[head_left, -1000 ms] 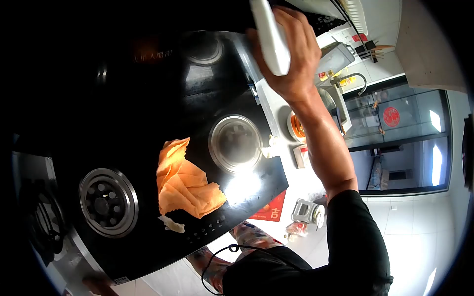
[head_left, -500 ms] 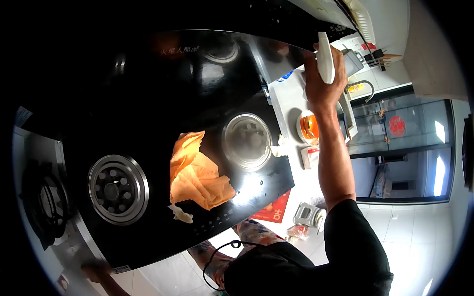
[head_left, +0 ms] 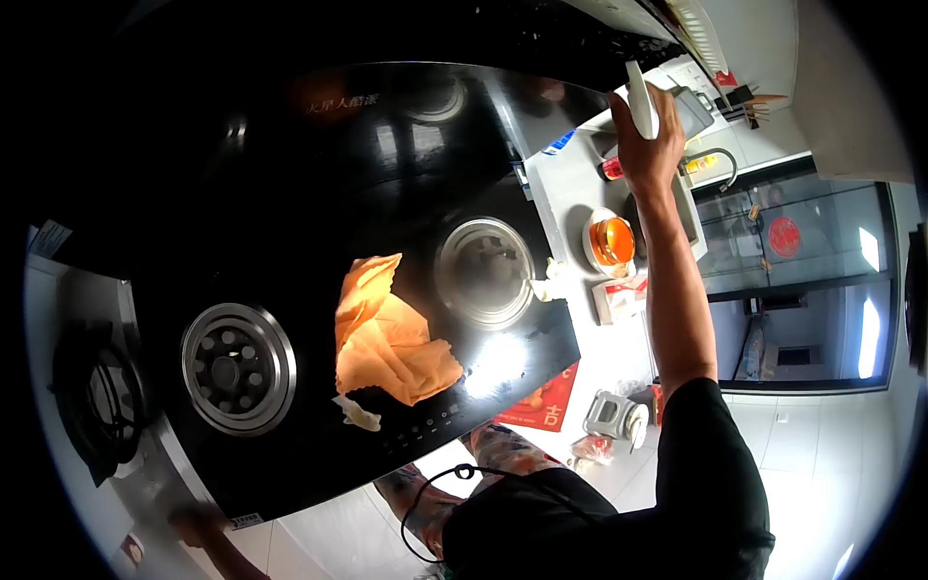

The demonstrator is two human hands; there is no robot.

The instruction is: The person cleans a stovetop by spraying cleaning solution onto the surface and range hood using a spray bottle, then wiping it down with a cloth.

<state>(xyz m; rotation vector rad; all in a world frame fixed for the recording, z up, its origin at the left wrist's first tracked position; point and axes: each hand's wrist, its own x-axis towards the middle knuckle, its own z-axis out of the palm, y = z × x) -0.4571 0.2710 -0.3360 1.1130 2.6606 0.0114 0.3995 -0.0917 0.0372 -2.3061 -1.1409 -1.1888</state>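
Observation:
My right hand [head_left: 652, 140] is closed around a slim white object [head_left: 640, 101], held up at the upper right beyond the black hob [head_left: 319, 464]. My left hand [head_left: 198, 525] is at the hob's lower left corner, dark and blurred, its fingers hard to make out. Between two round metal burners [head_left: 239, 369] lies a crumpled orange cloth [head_left: 391, 348]. A small pale crumpled scrap [head_left: 358, 414] is just below the cloth, and another [head_left: 551, 281] touches the rim of the right burner [head_left: 485, 274].
On the counter right of the hob stand an orange jar [head_left: 612, 241] and a small box [head_left: 619, 299]. A faucet [head_left: 720, 155] rises behind my right arm. A black pan support [head_left: 101, 401] lies at the left. Below is a red box [head_left: 546, 398].
My right hand has moved right with the white object, away from above the hob and over the counter side. The view has shifted a little; the cloth lies as before.

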